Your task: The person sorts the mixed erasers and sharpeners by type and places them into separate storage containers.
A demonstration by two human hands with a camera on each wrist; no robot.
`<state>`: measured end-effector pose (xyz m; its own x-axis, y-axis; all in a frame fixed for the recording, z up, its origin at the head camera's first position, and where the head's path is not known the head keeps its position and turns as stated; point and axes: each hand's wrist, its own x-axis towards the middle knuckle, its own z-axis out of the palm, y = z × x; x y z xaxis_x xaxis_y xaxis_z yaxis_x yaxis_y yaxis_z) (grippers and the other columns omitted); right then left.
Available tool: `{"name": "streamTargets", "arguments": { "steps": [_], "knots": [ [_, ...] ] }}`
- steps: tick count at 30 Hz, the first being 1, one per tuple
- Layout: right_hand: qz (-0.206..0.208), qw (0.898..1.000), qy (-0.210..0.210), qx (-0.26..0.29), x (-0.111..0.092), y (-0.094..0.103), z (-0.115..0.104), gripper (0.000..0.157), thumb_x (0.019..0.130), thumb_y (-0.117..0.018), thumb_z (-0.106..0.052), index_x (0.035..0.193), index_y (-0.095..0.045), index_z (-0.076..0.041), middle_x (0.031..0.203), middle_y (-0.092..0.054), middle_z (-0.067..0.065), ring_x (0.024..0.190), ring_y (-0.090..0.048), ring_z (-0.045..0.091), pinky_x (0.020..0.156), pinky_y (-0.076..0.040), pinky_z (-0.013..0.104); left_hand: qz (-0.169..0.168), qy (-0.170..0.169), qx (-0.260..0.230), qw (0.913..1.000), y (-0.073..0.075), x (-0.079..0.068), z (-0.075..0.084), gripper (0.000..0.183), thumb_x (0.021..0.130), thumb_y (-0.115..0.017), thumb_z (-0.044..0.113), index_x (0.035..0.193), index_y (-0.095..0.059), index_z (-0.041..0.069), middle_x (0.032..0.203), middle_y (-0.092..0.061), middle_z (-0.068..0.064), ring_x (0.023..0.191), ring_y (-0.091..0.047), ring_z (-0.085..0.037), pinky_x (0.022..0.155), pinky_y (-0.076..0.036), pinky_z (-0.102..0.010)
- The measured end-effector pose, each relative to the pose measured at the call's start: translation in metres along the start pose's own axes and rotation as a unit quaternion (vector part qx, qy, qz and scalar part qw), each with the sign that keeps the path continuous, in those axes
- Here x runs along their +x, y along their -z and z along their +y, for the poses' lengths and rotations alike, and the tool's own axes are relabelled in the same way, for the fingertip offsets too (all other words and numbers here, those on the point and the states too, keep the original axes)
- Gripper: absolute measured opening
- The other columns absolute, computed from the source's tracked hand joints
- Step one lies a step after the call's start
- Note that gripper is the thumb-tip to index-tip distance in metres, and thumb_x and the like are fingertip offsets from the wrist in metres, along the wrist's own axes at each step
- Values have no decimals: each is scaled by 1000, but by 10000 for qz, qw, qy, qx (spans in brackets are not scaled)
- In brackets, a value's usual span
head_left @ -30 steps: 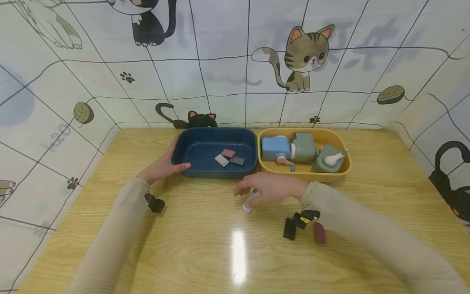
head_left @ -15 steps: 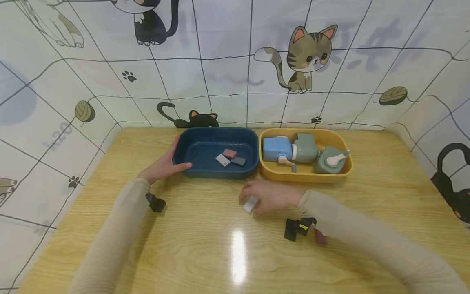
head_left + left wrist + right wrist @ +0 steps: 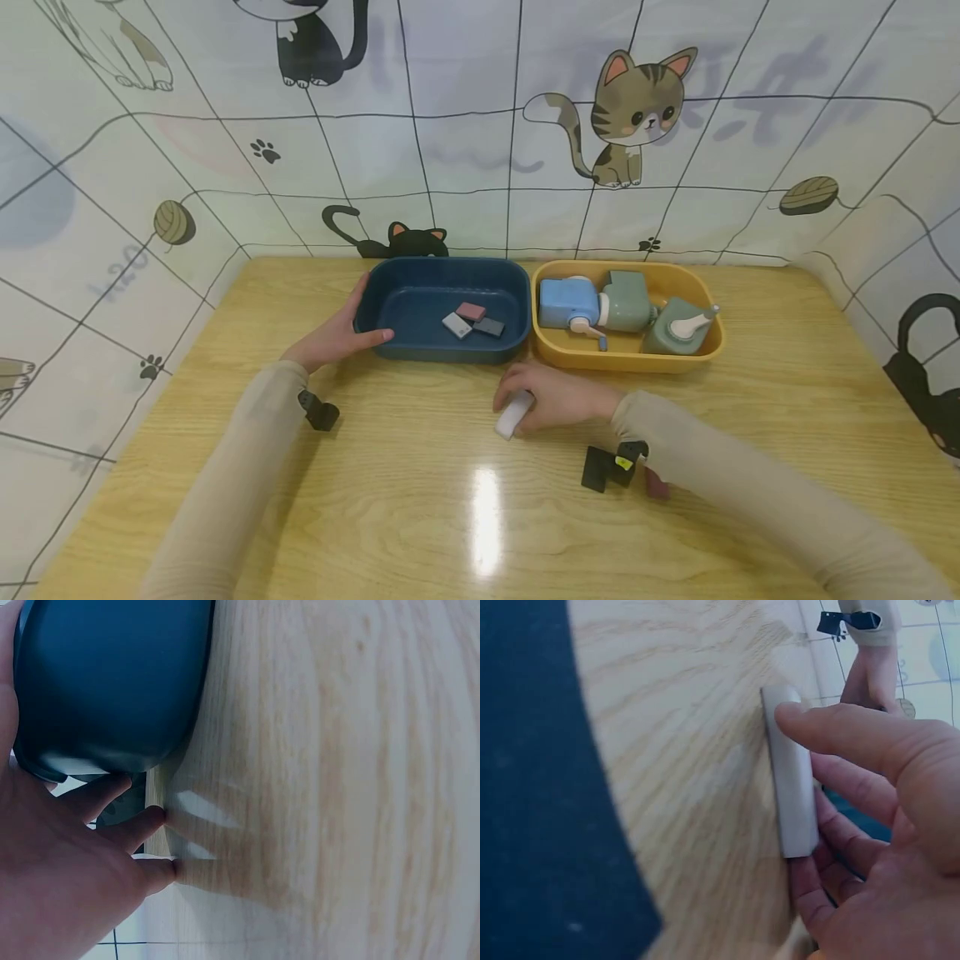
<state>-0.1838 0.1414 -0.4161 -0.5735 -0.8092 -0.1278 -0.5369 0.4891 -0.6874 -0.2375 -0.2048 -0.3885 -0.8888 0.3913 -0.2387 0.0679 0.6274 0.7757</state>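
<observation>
My right hand (image 3: 555, 396) pinches a small white rectangular block (image 3: 514, 415) in front of the gap between two bins. In the right wrist view the thumb presses one broad face of the white block (image 3: 789, 780), the other fingers behind it and under its end. At the left end of the navy blue bin (image 3: 450, 356), my left hand (image 3: 330, 337) rests with its thumb over the near rim. The left wrist view shows its fingers (image 3: 135, 829) spread, tips down at the wood beside the bin's wall. Inside the bin lie a white, a pink (image 3: 470, 311) and a grey block (image 3: 489, 327).
A yellow bin (image 3: 630, 362) to the right holds a blue box with a crank (image 3: 568, 304), a green container (image 3: 627, 302) and a green pump bottle (image 3: 675, 329). A black flat piece (image 3: 596, 470) and a maroon one (image 3: 656, 484) lie by the right wrist.
My right hand has closed its fingers on the white block, which shows more plainly and is turned slightly. The left hand stays at the blue bin.
</observation>
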Motion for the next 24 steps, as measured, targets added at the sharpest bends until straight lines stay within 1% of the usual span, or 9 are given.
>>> {"name": "streamTargets", "arguments": {
  "steps": [2, 6, 8, 11, 15, 20, 24],
  "knots": [
    [65, 9999, -8, 103, 0, -2, 4, 31, 77, -80, -9, 106, -71, -12, 113, -58, 2, 107, -47, 23, 88, -43, 34, 28, 31, 14, 10000, 0, 6, -9, 102, 93, -64, 29, 153, 18, 16, 159, 16, -14, 144, 6, -38, 111, -6, -61],
    [158, 9997, 25, 179, 0, -7, 10, 30, 76, -79, -8, 104, -72, -16, 112, -57, 0, 108, -45, 23, 88, -43, 35, 104, 26, 56, 9999, 0, 17, -30, 104, 91, -65, 35, 153, 18, 24, 159, 16, -8, 145, 4, -35, 111, -7, -60],
    [200, 9996, 68, 169, 0, -8, 12, 29, 76, -79, -9, 103, -73, -17, 111, -58, -2, 108, -44, 22, 87, -42, 35, 127, 7, 82, 9999, 0, 18, -34, 105, 91, -66, 38, 152, 19, 28, 160, 15, -7, 145, 4, -34, 111, -8, -60],
    [264, 9995, 56, 182, 0, -10, 13, 27, 78, -79, -11, 103, -73, -19, 109, -60, -5, 107, -44, 21, 87, -42, 35, 144, -43, 46, 9999, -1, 19, -37, 106, 90, -67, 40, 152, 19, 30, 160, 15, -6, 145, 3, -35, 111, -8, -60],
    [333, 9991, -5, 249, -1, -11, 13, 26, 78, -80, -12, 103, -74, -20, 105, -61, -8, 105, -45, 19, 86, -42, 35, 170, -83, 33, 9998, -1, 19, -37, 107, 90, -67, 40, 153, 18, 28, 160, 15, -7, 145, 3, -35, 111, -8, -60],
    [393, 9989, -23, 262, -1, -12, 12, 26, 78, -80, -13, 103, -75, -19, 103, -62, -8, 103, -46, 18, 85, -42, 34, 162, -94, 72, 9998, -1, 18, -36, 107, 90, -67, 41, 153, 18, 26, 160, 15, -7, 145, 4, -35, 111, -8, -60],
    [478, 9984, -6, 296, -2, -12, 12, 26, 78, -80, -12, 103, -75, -17, 103, -63, -6, 100, -49, 18, 85, -43, 34, 159, -96, 56, 9998, -1, 18, -36, 106, 90, -66, 40, 153, 18, 26, 160, 15, -6, 145, 4, -34, 111, -7, -60]
  ]
}}
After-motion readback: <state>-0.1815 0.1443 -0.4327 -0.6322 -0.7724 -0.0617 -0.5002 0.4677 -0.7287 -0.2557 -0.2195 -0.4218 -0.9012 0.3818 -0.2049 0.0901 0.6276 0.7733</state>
